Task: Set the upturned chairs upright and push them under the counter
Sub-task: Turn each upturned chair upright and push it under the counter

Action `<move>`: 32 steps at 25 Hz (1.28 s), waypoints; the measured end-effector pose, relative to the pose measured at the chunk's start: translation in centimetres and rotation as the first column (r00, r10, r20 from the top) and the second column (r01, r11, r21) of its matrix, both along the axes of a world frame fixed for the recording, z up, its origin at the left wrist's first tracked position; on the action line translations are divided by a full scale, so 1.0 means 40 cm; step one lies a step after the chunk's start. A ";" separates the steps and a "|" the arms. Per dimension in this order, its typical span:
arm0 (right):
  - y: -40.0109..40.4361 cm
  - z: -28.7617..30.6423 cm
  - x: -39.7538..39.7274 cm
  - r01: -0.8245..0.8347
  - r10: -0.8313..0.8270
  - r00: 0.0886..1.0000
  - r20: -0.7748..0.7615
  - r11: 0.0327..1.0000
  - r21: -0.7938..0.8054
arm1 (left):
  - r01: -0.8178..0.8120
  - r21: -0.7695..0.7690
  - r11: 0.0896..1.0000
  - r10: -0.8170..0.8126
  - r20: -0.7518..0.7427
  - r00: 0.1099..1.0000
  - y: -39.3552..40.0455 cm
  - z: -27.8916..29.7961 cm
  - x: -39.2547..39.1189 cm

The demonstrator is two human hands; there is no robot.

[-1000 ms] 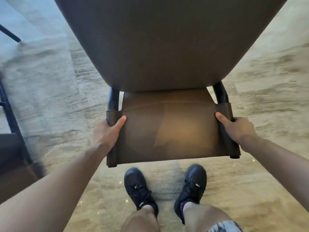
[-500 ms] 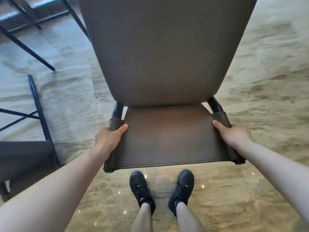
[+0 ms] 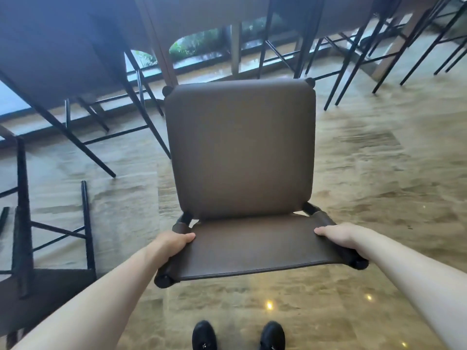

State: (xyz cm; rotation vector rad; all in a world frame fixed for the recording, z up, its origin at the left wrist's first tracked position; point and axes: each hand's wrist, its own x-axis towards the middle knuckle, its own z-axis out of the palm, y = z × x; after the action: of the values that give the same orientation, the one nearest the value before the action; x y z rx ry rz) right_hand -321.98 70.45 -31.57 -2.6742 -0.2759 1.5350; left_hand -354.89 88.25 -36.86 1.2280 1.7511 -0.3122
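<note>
Brown chair (image 3: 240, 152) dead centre, seat facing up at the camera, backrest (image 3: 255, 248) nearest the person. The seat is a squarish padded slab in smooth brown upholstery with rounded corners; the backrest is a flat brown panel stretched between two dark rails, each ending in a round black cap. Short black tubes join seat to backrest at both sides, and two black leg tops poke out at the seat's far corners.

Left hand (image 3: 173, 245) grips the backrest's left rail, thumb lying on the panel, fingers wrapped under out of sight. Right hand (image 3: 337, 237) grips the right rail the same way, thumb on top. The two hands are well apart, one at each edge of the backrest, both arms stretched forward.

The chair sits over the glossy beige stone floor (image 3: 379, 198), between the person and the counter (image 3: 189, 13) that spans the top of the view; whether its legs touch the floor cannot be told. Thin black legs of other stools (image 3: 353, 54) stand under that counter, left and right. At the left edge another dark chair (image 3: 45, 286) lies with its black legs (image 3: 87, 223) pointing upward. Two black shoes (image 3: 203, 335) show at the bottom edge.
</note>
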 end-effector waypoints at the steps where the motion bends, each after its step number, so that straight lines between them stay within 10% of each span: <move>1: 0.020 0.039 0.014 -0.035 0.035 0.999 -0.008 0.999 0.013 | 0.037 -0.018 0.999 -0.037 -0.022 0.999 0.025 0.043 0.010; 6: 0.112 0.180 0.075 -0.224 0.205 0.974 0.095 0.919 0.324 | -0.019 -0.174 0.985 0.023 0.022 0.999 0.142 0.283 0.069; 10: 0.208 0.243 0.123 -0.487 0.354 0.864 0.357 0.767 0.418 | 0.161 0.212 0.964 -0.187 0.107 0.977 0.216 0.385 0.128; 13: 0.273 0.266 0.134 -0.648 0.389 0.672 0.630 0.720 0.247 | 0.469 0.635 0.614 -0.427 -0.232 0.874 0.247 0.387 0.155; 17: 0.310 0.229 0.072 -0.835 0.246 0.301 0.921 0.534 0.130 | 0.537 0.768 0.349 -0.368 -0.415 0.832 0.288 0.372 0.182; 32: 0.532 0.277 0.218 -0.905 0.444 0.249 0.861 0.424 0.043 | 0.409 0.866 0.287 -0.241 -0.349 0.906 0.499 0.398 0.290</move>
State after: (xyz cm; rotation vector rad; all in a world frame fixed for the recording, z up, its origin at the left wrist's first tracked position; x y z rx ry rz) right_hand -313.26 91.75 -20.49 -2.4950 -1.9177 -0.0045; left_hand -343.31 108.21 -20.95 2.4912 1.7919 0.5168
